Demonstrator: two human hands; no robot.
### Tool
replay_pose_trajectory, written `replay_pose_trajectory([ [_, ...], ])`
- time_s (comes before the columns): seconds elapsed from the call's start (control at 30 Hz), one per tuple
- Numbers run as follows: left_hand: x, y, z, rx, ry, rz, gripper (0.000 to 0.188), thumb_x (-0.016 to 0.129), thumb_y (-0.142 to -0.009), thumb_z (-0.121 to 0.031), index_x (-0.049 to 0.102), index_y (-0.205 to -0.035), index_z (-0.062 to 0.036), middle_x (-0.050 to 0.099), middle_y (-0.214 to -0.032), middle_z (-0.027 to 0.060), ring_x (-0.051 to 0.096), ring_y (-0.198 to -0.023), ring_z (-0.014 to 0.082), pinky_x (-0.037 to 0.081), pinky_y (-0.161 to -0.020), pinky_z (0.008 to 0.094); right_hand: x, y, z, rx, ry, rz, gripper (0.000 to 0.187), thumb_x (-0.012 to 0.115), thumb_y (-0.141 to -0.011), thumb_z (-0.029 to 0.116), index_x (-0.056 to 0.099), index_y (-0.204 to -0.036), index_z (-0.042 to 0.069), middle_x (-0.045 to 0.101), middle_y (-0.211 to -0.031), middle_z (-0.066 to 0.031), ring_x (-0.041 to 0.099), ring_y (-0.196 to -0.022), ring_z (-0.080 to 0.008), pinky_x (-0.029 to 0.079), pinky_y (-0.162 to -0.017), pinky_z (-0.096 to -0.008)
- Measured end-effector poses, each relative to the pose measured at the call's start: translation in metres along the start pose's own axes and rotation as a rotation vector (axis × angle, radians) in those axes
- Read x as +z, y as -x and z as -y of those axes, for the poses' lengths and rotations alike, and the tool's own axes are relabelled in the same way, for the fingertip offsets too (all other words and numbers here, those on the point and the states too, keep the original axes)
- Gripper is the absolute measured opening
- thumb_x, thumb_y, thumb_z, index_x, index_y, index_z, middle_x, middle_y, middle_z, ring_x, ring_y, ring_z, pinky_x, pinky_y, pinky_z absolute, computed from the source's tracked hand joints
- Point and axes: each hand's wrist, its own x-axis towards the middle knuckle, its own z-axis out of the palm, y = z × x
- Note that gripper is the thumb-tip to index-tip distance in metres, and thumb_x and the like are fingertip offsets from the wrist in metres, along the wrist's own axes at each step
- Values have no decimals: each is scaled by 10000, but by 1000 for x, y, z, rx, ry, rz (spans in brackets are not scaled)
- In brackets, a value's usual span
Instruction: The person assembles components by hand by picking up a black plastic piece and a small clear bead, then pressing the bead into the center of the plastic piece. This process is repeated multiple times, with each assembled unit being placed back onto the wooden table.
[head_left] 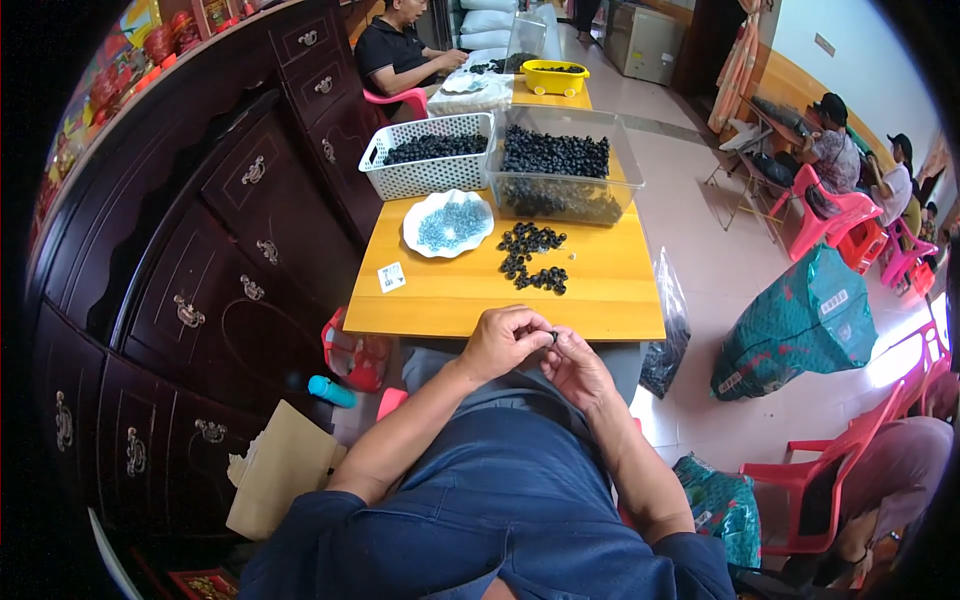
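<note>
My left hand (507,343) and my right hand (580,370) meet just off the near edge of the yellow wooden table (450,300). Between their fingertips they pinch a small black round part (553,336), mostly covered by the fingers. Beyond my hands lies a loose pile of small black ring-like parts (533,256). Left of that pile, a white scalloped plate (413,238) holds many small clear bluish pieces (450,224). A clear plastic bin (560,196) and a white perforated basket (428,176), both filled with black parts, stand farther back.
A small white printed card (391,277) lies at the table's left. A dark wooden cabinet (200,260) lines the left side. A yellow tub (556,77) and a seated person (405,55) are at the far end. Green sacks (795,325), pink chairs (835,205) and seated people are at right.
</note>
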Motion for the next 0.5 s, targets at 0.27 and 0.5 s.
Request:
replay_pose_trajectory([
  [0.27, -1, 2, -4, 32, -71, 15, 97, 736, -824, -64, 723, -903, -10, 709, -796, 103, 677, -708, 162, 521, -661, 283, 0, 1, -1, -13, 81, -15, 127, 653, -960, 180, 621, -1068, 121, 674, -902, 21, 649, -791, -91, 544, -738, -263],
  [0.5, 1, 2, 0, -20, -63, -9, 134, 770, -815, -91, 723, -916, -16, 717, -807, 69, 660, -726, 121, 523, -686, 272, -28, -13, -1, -65, 358, 68, 142, 642, -967, 186, 635, -1090, 115, 676, -897, 18, 636, -786, -85, 544, -750, -265],
])
